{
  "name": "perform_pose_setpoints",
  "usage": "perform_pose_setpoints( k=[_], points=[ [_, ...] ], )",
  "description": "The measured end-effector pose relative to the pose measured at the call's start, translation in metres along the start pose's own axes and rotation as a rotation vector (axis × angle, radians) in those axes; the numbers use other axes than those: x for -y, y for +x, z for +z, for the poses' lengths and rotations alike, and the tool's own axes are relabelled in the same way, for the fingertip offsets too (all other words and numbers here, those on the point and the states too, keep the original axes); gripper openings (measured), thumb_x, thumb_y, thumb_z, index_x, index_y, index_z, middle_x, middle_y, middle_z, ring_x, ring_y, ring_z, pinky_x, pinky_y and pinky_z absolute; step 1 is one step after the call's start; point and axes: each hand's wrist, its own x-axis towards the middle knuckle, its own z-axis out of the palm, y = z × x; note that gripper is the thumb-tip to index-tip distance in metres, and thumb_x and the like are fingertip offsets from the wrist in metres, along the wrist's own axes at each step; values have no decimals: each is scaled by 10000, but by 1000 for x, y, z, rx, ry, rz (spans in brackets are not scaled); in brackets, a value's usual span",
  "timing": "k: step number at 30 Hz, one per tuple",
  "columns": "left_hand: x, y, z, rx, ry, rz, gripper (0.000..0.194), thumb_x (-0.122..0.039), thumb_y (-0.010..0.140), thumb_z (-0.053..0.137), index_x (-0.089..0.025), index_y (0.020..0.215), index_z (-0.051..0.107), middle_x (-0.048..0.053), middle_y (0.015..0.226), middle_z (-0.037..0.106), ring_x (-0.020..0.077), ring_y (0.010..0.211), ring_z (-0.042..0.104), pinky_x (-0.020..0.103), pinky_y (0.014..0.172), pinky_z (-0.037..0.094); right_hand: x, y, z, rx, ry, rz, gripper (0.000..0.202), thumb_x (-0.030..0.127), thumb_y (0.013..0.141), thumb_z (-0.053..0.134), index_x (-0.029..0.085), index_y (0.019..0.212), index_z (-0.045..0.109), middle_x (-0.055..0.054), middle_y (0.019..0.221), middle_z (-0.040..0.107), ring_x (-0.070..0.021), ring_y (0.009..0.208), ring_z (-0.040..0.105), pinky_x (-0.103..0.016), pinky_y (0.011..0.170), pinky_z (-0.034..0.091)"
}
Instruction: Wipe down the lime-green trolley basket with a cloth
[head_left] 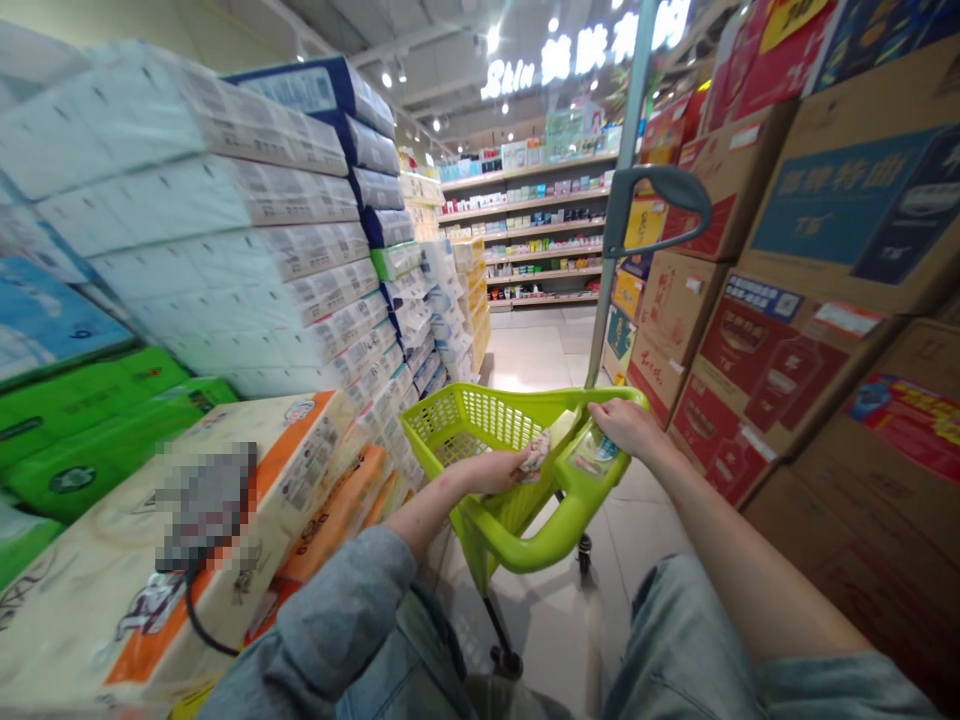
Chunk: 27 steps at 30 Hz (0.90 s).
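Because the green cart (581,508) rides on castors (583,553), uneven pressure is liable to roll or swivel it. From where I stand, it is directly before the person, looped handle (517,553) nearest. Left hand (499,470): closed around a crumpled cloth (535,452) at the near end of the cart's basket (487,405); contact between cloth and plastic cannot be confirmed. A loosened hold could drop the cloth into the basket. Right hand (628,425): curled over the cart's upper right side; a slip would probably leave the cart unsteadied. Pole (600,340): rises at the cart's far right; if attached, a turn could swing it against the cartons (780,360) stacked right of the cart. Left of the cart, tissue packs (300,195) stand close; a sideways roll could jar them. Nearer, also left of the cart, a dark cord (214,645) lies across a pale pack (112,540); the left sleeve (337,610) could snag it. Beyond the cart, shelves (540,235) stand well apart.
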Motion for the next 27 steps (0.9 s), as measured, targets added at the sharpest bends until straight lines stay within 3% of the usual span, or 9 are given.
perform_pose_setpoints(
  k=[4,6,8,10,12,16,21,24,27],
  points=[
    [7,-33,-13,67,-93,0,332,-269,783,532,-245,1107,598,6,1048,672,204,939,620,283,857,454,2,0,4,-11,12,19,566,433,871,240,141,714,699,-112,779,691,-173,684,604,-251,572,349],
    [13,-49,-14,-102,-164,-3,339,-256,809,492,-241,1133,589,10,1124,641,209,1034,584,306,929,422,3,0,7,-28,15,37,551,427,864,258,141,718,706,-114,782,694,-178,694,607,-251,571,347],
    [18,-64,-9,-380,-247,-28,367,-259,849,429,-225,1193,552,30,1216,588,211,1134,524,341,1004,368,4,0,10,-53,21,56,540,422,859,270,141,721,709,-121,789,693,-187,708,610,-256,574,350],
    [20,-80,3,-636,-325,-78,382,-285,877,388,-205,1225,527,52,1255,557,214,1174,491,376,1036,336,6,0,12,-74,30,66,535,419,857,276,138,721,710,-129,790,689,-198,715,611,-264,583,358],
    [17,-94,18,-772,-384,-128,386,-324,885,392,-194,1221,530,68,1255,555,222,1172,492,399,1035,338,9,0,13,-83,34,69,532,413,854,278,135,720,712,-136,787,685,-205,720,611,-271,599,367],
    [-7,-113,40,-831,-407,-116,384,-347,891,405,-210,1229,528,63,1284,530,219,1224,443,402,1066,305,15,0,12,-74,25,105,542,417,849,270,127,751,718,-151,821,685,-224,760,615,-282,608,375],
    [-42,-116,49,-862,-255,22,353,-280,912,366,-228,1222,526,62,1338,469,209,1272,379,430,1092,261,21,2,12,-65,25,148,560,422,844,265,98,832,721,-188,891,681,-258,816,620,-308,645,400],
    [-45,-116,61,-938,-238,1,400,-266,912,369,-229,1304,440,70,1426,345,218,1326,292,434,1105,233,22,3,13,-75,26,159,564,423,847,263,93,844,721,-192,889,681,-263,826,622,-314,663,409],
    [-36,-113,75,-1042,-337,-40,422,-288,922,347,-228,1337,394,68,1431,338,211,1333,279,412,1111,226,21,3,16,-104,16,143,584,442,859,247,103,829,722,-188,877,684,-257,823,624,-311,674,412]
  ],
)
